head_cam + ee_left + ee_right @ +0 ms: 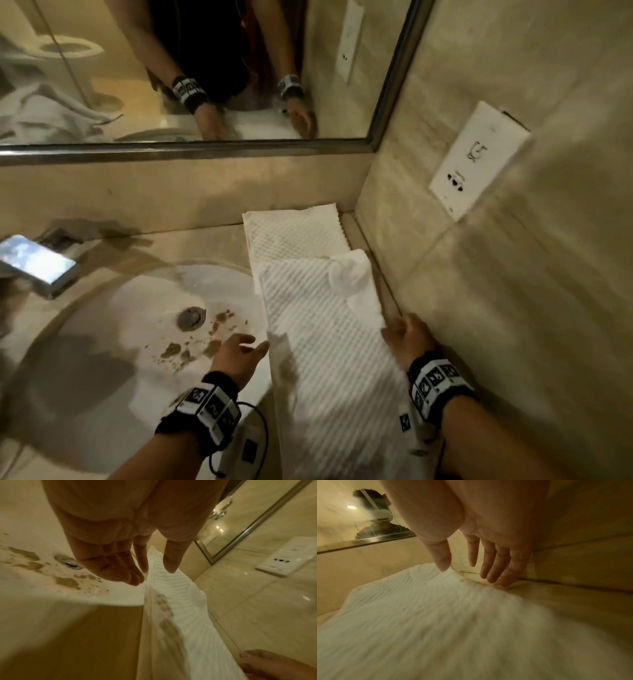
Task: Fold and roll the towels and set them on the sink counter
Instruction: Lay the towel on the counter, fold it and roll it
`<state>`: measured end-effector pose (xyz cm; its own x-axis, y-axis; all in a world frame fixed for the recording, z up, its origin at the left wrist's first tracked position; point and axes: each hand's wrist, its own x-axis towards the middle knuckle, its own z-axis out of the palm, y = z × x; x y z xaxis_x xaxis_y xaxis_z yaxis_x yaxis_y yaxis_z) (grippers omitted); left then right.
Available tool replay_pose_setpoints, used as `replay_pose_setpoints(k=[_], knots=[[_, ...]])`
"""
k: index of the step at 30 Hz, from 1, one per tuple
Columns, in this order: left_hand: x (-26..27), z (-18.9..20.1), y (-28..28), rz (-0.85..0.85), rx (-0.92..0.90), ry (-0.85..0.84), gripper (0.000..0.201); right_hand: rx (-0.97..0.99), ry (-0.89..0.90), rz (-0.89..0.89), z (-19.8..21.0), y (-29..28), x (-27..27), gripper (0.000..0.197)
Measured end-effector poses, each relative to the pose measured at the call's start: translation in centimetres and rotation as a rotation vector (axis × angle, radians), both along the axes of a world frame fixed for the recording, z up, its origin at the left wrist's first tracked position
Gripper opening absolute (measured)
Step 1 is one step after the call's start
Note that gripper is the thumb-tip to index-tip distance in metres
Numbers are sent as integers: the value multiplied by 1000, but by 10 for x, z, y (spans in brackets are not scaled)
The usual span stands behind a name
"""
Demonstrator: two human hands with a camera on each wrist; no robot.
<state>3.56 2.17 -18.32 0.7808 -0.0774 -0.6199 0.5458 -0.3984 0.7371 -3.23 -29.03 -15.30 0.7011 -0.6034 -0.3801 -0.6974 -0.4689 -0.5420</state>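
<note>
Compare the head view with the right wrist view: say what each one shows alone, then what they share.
Only the head view shows the sink basin with its drain and brown stains, the faucet, the wall socket plate, the left hand open at the ribbed towel's left edge, and a second, dimpled towel lying farther back.

Only the right wrist view shows the right hand's palm side, fingers straight and spread, tips near the wall.

Both show the ribbed towel laid flat, the right hand at its right edge, and the mirror frame.
</note>
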Motion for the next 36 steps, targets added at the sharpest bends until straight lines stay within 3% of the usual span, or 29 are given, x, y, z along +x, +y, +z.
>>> replay_pose_setpoints(k=[7,12,15,18,22,26,29,32,34,36], knots=[[-145,11,-1,-56,84,-36,19,13,-93,-80,-29,22,-140,39],[-226,-5,-6,-89,85,74,25,90,-244,-229,-55,38,-199,34],[-256,-21,-9,-39,78,144,43,320,-207,-320,-74,42,-221,38],[-265,-19,-17,124,-34,219,29,530,-137,-342,-90,44,-232,53],[-257,-27,-19,260,-251,202,39,670,-238,-458,-83,44,-230,24],[-246,-23,-22,444,-284,243,26,635,-330,-483,-69,44,-219,29],[-245,-19,-26,513,-294,167,14,510,-386,-405,-54,42,-215,34],[-248,-11,-27,465,-249,-67,16,463,-413,-260,-42,42,-217,22],[-250,-7,-26,294,-248,-173,19,475,-382,-267,-43,37,-215,25],[-249,-8,-21,115,-209,-212,35,515,-344,-293,-46,33,-213,33]])
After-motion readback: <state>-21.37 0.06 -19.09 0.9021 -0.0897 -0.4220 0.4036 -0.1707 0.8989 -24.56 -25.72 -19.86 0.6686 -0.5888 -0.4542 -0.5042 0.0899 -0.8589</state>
